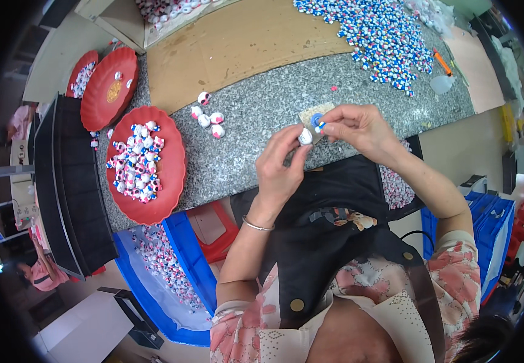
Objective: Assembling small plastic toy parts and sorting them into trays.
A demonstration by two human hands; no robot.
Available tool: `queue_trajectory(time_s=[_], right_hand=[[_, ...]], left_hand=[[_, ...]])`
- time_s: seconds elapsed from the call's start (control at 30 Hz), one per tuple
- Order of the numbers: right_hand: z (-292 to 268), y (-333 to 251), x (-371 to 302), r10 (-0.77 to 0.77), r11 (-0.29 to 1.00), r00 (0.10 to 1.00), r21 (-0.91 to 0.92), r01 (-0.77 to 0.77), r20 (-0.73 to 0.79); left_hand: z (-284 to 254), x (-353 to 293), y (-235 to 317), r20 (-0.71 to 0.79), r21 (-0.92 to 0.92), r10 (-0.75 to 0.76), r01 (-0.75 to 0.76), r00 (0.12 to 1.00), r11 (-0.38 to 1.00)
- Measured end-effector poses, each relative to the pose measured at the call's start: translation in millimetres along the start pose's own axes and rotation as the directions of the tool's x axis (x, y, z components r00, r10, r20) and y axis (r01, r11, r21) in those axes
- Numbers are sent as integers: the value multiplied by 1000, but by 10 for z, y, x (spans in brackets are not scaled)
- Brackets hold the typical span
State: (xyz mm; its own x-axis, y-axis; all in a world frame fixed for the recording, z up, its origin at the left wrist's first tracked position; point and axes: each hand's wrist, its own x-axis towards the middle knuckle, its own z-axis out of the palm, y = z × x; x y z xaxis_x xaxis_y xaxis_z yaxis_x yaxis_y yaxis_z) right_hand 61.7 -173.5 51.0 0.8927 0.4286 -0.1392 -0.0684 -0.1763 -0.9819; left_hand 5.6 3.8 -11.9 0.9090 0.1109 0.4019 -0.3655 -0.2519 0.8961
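Near the front edge of the speckled stone worktop (256, 78), my two hands are close together. My left hand (279, 163) pinches a small white figure head (305, 137) between thumb and fingers. Just right of it, my right hand (362, 129) pinches a small blue, white and yellow figure body (320, 126). The two pieces look slightly apart. Behind the fingertips, a round blue cap-like thing (316, 118) rests on a beige block (311, 111), partly hidden. Several loose white-and-pink heads (216, 118) lie left of my hands.
A red scalloped plate (176, 175) holds joined figures; another red plate (92, 115) is beyond it. Blue-and-white bodies (383, 51) form a large heap at the back right, near an orange-handled tool (442, 63). Cardboard (231, 45) covers the back. Below left is a blue crate (198, 260).
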Motion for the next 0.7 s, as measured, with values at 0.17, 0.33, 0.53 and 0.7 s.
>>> queue_trajectory(time_s=[0.17, 0.33, 0.53, 0.7], right_hand=[[-61, 43, -110, 57, 998, 991, 16, -60, 124], [-83, -108, -145, -436, 759, 861, -405, 509, 264], [76, -88, -158, -495, 766, 848, -364, 529, 191], [117, 46, -44, -383, 841, 890, -306, 446, 246]], left_hand=[[-20, -15, 64, 94, 55, 128, -134, 987, 989], [-160, 56, 184, 393, -332, -161, 303, 905, 893], [-232, 17, 291, 445, -351, -325, 497, 834, 794], [-328, -34, 212, 412, -285, -380, 513, 829, 810]])
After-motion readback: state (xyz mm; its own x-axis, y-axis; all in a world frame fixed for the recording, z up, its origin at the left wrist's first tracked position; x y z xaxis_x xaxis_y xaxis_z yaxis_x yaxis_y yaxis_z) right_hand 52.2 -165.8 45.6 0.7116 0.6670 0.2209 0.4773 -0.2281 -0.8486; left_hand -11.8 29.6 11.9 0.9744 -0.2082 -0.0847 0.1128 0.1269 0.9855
